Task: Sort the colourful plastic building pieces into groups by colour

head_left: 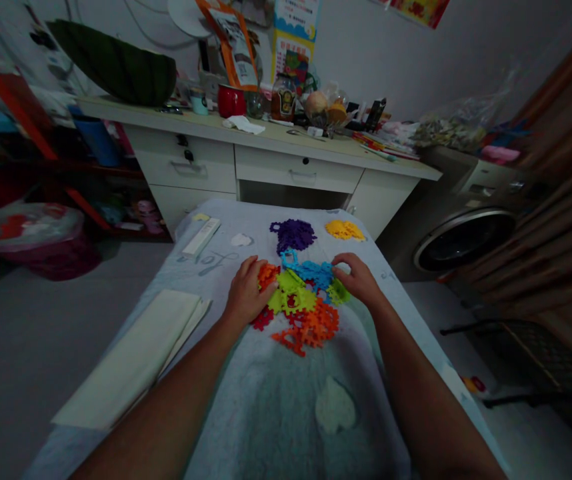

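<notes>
A mixed heap of flat plastic gear-shaped pieces lies on the cloth-covered table between my hands, with lime green pieces (293, 293) on top. Orange pieces (319, 325) and red ones (263, 319) show around and beneath them, and blue pieces (313, 272) lie at the far side. My left hand (247, 293) rests at the heap's left edge, thumb and fingers apart around some orange pieces. On the right, my right hand (359, 280) has curved, parted fingers touching the edge of the blue pieces. Its lower fingers are partly hidden.
Behind the heap sit a purple pile (293, 235) and a yellow pile (345, 230) of pieces. A long white box (202, 237) and a folded cream sheet (133, 357) lie on the left. Beyond stands a cluttered desk (299, 175); a washing machine (456, 220) is at right.
</notes>
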`<state>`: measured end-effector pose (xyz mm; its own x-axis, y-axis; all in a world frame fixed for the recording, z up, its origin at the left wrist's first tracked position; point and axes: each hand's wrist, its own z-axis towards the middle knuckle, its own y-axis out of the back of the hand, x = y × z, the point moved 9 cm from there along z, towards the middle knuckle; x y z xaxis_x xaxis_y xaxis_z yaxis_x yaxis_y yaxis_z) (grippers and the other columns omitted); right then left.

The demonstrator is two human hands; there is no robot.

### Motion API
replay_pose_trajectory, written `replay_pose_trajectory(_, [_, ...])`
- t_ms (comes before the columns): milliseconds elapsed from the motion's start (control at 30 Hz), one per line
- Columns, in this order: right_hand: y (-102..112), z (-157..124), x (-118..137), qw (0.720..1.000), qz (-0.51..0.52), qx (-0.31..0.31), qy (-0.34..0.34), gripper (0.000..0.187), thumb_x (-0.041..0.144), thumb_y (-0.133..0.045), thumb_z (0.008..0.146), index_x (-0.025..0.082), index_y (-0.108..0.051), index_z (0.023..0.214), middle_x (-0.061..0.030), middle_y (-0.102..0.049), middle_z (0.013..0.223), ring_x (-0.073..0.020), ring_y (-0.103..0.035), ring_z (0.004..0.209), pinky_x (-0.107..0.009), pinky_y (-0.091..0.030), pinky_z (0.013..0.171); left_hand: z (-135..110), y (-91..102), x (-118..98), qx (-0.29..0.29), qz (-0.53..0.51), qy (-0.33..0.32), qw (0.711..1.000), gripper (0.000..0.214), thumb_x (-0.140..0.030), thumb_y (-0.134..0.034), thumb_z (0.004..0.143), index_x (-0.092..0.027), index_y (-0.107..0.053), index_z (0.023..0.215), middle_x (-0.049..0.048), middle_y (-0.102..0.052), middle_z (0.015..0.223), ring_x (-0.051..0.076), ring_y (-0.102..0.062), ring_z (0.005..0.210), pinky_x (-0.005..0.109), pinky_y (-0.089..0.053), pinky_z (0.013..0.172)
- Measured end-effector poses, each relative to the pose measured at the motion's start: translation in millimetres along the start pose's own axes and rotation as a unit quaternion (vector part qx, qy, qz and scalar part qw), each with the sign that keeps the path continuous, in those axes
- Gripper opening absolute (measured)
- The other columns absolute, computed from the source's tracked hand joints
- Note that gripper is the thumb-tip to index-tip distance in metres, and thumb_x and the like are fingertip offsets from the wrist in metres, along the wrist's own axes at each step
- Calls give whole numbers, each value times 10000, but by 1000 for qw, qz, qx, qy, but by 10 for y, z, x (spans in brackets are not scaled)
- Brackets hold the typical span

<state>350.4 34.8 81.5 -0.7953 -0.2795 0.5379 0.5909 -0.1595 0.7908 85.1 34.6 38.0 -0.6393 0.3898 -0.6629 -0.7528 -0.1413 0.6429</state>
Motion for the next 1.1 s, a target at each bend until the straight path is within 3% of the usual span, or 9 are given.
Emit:
replay_pose_trajectory(100, [-60,-156,-542,988,-90,-1,-127,501,439,-605,826,140,-594,1228,-177,-604,1274,-316,-540,1210,-464,-386,1062,27,63,34,-50,-17,9,999,486,-400,-590,831,-185,-522,1261,152,-413,1404,327,-409,1352,482,-328,1150])
replay_pose_trajectory(200, [-265,-232,-618,984,-101,19,-147,650,507,-580,841,119,-501,1356,-197,-539,1381,-327,-498,1283,-465,-367,1090,40,122,89,-93,-33,17,995,484,-392,-559,856,-177,-495,1285,154,-405,1388,314,-384,1369,491,-310,1162])
replay_pose_trajectory(400, [-477,-102,-197,994,-34,17,-107,642,404,-646,802,176,-472,1376,-135,-629,1270,-295,-575,1176,-463,-415,1036,57,128,164,-94,-51,23,994,506,-414,-575,846,-170,-485,1281,153,-443,1322,306,-404,1343,509,-339,1140])
replay_pose_trajectory(567, [-556,55,57,996,64,12,-67,409,202,-609,764,185,-608,1173,-77,-688,1053,-217,-636,978,-384,-482,928,63,87,160,-75,-76,8,994,522,-361,-600,814,-177,-480,1287,147,-435,1332,299,-422,1329,505,-369,1124])
replay_pose_trajectory(700, [-591,166,345,992,123,13,-17,309,170,-574,754,196,-659,1050,-52,-690,1001,-188,-627,930,-343,-500,865,67,84,198,-80,-83,12,993,525,-263,-614,764,-199,-494,1272,130,-437,1340,289,-449,1310,496,-375,1124])
replay_pose_trajectory(767, [-625,223,532,983,174,52,15,269,187,-570,773,202,-673,1020,-43,-698,998,-179,-630,922,-319,-506,825,67,101,223,-89,-88,22,992,509,-232,-601,760,-200,-501,1259,125,-452,1331,280,-477,1285,488,-394,1109])
replay_pose_trajectory(900, [-697,405,794,939,293,168,65,232,311,-607,810,189,-688,990,-37,-710,964,-178,-652,883,-314,-514,806,58,165,253,-111,-111,54,986,444,-249,-561,806,-193,-506,1243,120,-489,1303,260,-544,1202,477,-447,1055])
replay_pose_trajectory(967, [-643,638,708,949,279,139,56,237,337,-604,808,182,-692,965,-39,-707,921,-187,-654,860,-333,-515,812,52,191,242,-115,-126,63,983,426,-293,-564,828,-198,-508,1240,112,-500,1294,253,-567,1168,469,-462,1037])
replay_pose_trajectory(1100, [-502,1236,241,994,104,-7,-26,283,327,-590,795,169,-680,1013,-77,-696,1001,-230,-640,960,-388,-486,915,47,215,200,-113,-144,56,982,426,-369,-572,851,-197,-516,1237,110,-510,1288,252,-570,1171,454,-457,1045])
